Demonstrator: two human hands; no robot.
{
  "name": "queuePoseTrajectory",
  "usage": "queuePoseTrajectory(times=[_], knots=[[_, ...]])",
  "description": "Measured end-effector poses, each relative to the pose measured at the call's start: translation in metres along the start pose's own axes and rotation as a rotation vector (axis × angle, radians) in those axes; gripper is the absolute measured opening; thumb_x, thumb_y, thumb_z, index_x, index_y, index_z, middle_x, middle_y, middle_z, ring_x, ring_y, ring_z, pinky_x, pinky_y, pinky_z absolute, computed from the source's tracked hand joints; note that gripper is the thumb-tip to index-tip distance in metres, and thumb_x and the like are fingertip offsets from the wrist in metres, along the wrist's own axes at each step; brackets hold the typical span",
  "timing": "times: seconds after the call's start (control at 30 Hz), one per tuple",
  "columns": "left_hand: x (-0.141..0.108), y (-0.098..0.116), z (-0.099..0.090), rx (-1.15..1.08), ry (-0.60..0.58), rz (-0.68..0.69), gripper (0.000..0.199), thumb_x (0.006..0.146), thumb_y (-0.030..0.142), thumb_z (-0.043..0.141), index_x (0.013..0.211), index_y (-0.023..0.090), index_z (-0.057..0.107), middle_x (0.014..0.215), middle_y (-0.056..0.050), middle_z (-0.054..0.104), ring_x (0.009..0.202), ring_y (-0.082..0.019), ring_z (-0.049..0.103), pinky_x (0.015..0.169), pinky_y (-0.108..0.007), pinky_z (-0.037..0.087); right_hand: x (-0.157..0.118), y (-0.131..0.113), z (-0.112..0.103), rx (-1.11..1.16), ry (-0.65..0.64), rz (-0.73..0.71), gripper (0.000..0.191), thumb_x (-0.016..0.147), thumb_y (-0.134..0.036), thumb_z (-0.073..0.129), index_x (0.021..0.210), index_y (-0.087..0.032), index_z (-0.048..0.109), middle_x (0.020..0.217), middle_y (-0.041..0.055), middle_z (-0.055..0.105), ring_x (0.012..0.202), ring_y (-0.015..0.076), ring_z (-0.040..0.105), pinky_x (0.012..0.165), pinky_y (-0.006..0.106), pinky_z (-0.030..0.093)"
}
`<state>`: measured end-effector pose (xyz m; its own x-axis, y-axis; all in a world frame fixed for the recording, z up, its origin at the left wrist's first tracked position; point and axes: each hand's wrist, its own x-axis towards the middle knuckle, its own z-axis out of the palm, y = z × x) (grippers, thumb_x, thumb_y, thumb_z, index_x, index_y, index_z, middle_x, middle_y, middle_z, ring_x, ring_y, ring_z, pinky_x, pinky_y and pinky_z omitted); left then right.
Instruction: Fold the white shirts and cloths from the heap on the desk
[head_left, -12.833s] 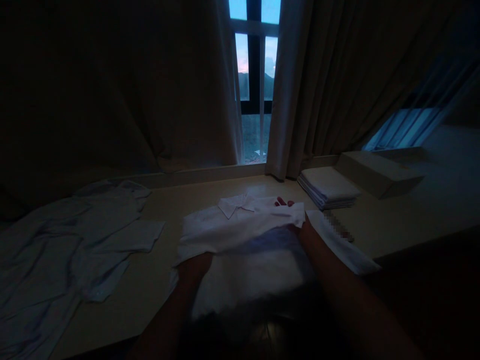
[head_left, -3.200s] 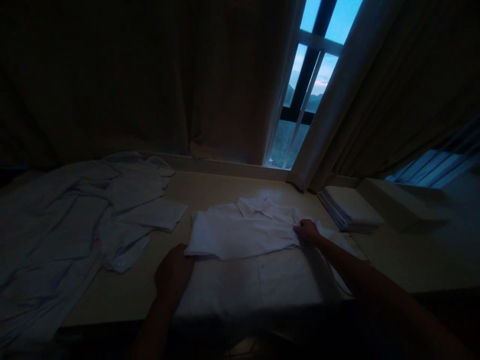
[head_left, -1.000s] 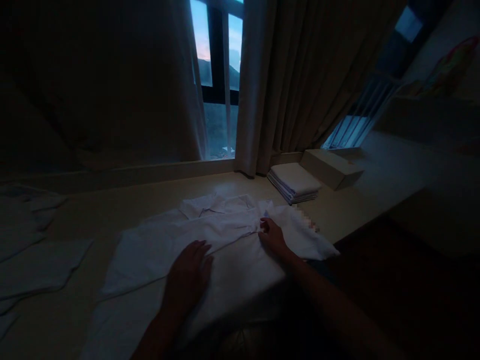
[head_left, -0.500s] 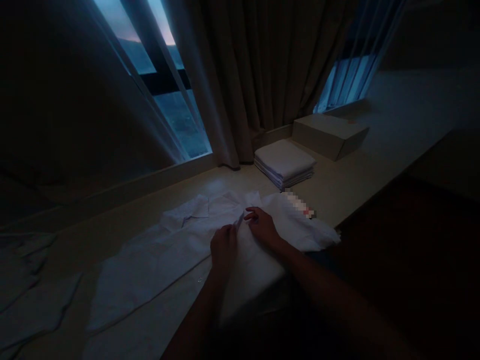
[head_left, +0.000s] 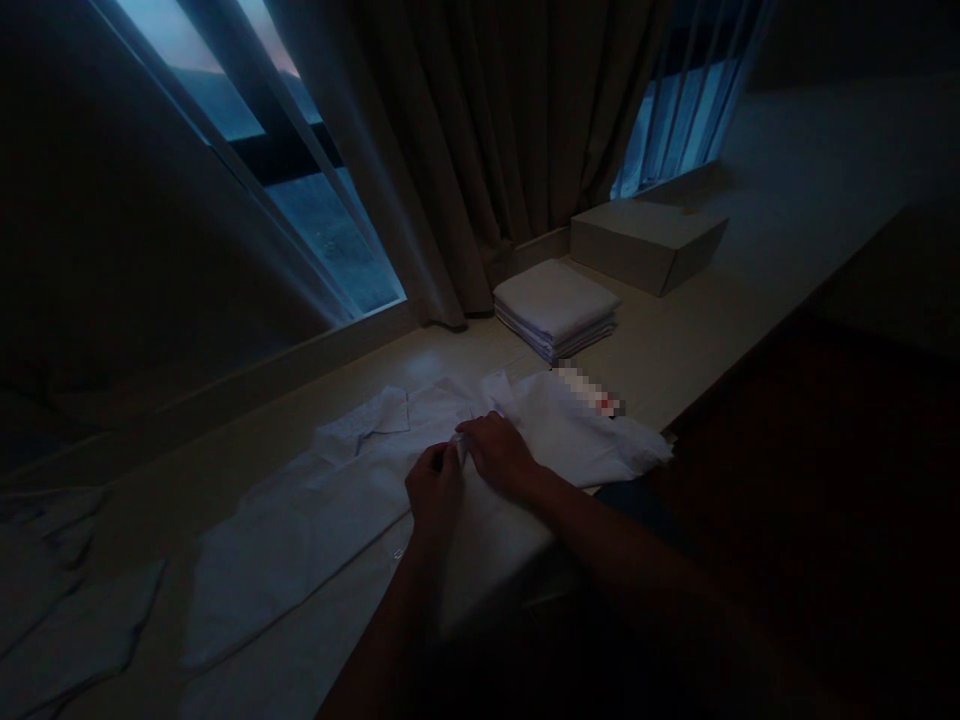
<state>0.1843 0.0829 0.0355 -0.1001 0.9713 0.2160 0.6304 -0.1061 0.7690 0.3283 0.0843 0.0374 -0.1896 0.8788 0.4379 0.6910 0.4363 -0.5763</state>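
A white shirt (head_left: 330, 520) lies spread over the ledge, its collar and one sleeve side toward the back and right. My left hand (head_left: 435, 485) pinches a fold of its cloth near the middle. Right beside it, my right hand (head_left: 496, 450) is closed on the same raised fold, the fingertips of both hands almost meeting. The dim light hides small details such as buttons between the fingers. Part of the shirt hangs over the front edge in shadow.
Behind the shirt stands a stack of folded white cloths (head_left: 556, 305), with a closed box (head_left: 649, 245) farther right. More white cloth (head_left: 67, 600) lies at the left. A curtain (head_left: 465, 150) and windows line the back; the ledge's front edge (head_left: 750, 350) drops into darkness.
My right hand has come in toward the left hand, its fingers now closed on the shirt's fold. The view has shifted slightly.
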Motion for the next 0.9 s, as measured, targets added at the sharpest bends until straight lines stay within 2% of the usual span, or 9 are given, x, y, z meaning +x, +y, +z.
queuePoseTrajectory(times=[0.1,0.27,0.4,0.5,0.6,0.7,0.83,0.9], knots=[[-0.0008,-0.0013,0.0002,-0.022,0.004,0.005,0.03,0.083,0.042,0.05,0.09,0.019,0.068,0.081,-0.003,0.071,0.075,-0.015,0.063,0.069,-0.027,0.048,-0.0005,-0.0017,0.0021,-0.091,-0.02,0.043,0.029,0.084,-0.015,0.055,0.112,-0.019,0.059,0.106,0.0075,0.062,0.101,0.0232,0.049,0.092,0.039,0.038],[-0.0027,-0.0027,0.0013,-0.056,-0.031,0.04,0.029,0.083,0.043,0.051,0.092,0.021,0.068,0.084,-0.002,0.072,0.076,-0.014,0.063,0.072,-0.026,0.049,0.0026,-0.0025,-0.0022,-0.145,0.047,0.085,0.019,0.086,-0.025,0.057,0.104,-0.019,0.061,0.101,0.0093,0.057,0.099,0.0242,0.047,0.087,0.038,0.04],[-0.0028,-0.0044,0.0027,-0.055,-0.013,0.053,0.031,0.082,0.044,0.054,0.097,0.021,0.068,0.095,-0.005,0.072,0.083,-0.016,0.064,0.078,-0.028,0.049,0.0049,-0.0023,-0.005,-0.12,0.069,0.08,0.025,0.083,-0.021,0.059,0.107,-0.018,0.059,0.107,0.0103,0.055,0.101,0.0242,0.046,0.087,0.037,0.04],[-0.0025,-0.0046,0.0029,-0.048,0.006,0.06,0.031,0.082,0.044,0.054,0.097,0.021,0.068,0.097,-0.006,0.071,0.087,-0.017,0.064,0.081,-0.029,0.049,0.0041,-0.0011,-0.0036,-0.119,0.009,0.053,0.019,0.082,-0.017,0.057,0.101,-0.018,0.059,0.104,0.009,0.058,0.1,0.024,0.046,0.088,0.037,0.039],[-0.0027,-0.0033,0.0024,-0.047,0.014,0.053,0.033,0.084,0.046,0.051,0.098,0.021,0.068,0.094,-0.005,0.072,0.083,-0.016,0.064,0.078,-0.029,0.049,0.0028,0.0004,-0.0009,-0.12,-0.022,0.047,0.02,0.084,-0.016,0.056,0.103,-0.019,0.059,0.101,0.0074,0.06,0.097,0.0235,0.047,0.087,0.038,0.038],[-0.0033,-0.0016,0.0019,-0.048,0.002,0.058,0.032,0.084,0.046,0.051,0.097,0.021,0.068,0.091,-0.004,0.072,0.079,-0.015,0.064,0.077,-0.028,0.049,0.003,0.0013,0.0006,-0.134,0.017,0.059,0.027,0.085,-0.017,0.056,0.112,-0.019,0.057,0.106,0.0086,0.058,0.099,0.0236,0.047,0.088,0.037,0.039],[-0.0044,-0.0007,0.0019,-0.04,-0.007,0.067,0.032,0.084,0.046,0.052,0.096,0.022,0.068,0.091,-0.003,0.071,0.08,-0.015,0.063,0.076,-0.027,0.049,0.0043,0.0012,-0.0006,-0.191,0.033,0.073,0.015,0.086,-0.019,0.056,0.099,-0.019,0.062,0.101,0.0097,0.056,0.098,0.0242,0.047,0.084,0.036,0.04],[-0.0049,-0.0009,0.002,-0.034,-0.009,0.072,0.032,0.084,0.046,0.051,0.097,0.021,0.067,0.09,-0.004,0.071,0.078,-0.014,0.063,0.075,-0.027,0.049,0.0046,0.001,-0.0016,-0.207,0.052,0.081,0.016,0.085,-0.021,0.058,0.1,-0.018,0.062,0.102,0.0104,0.056,0.099,0.0246,0.046,0.084,0.037,0.04]])
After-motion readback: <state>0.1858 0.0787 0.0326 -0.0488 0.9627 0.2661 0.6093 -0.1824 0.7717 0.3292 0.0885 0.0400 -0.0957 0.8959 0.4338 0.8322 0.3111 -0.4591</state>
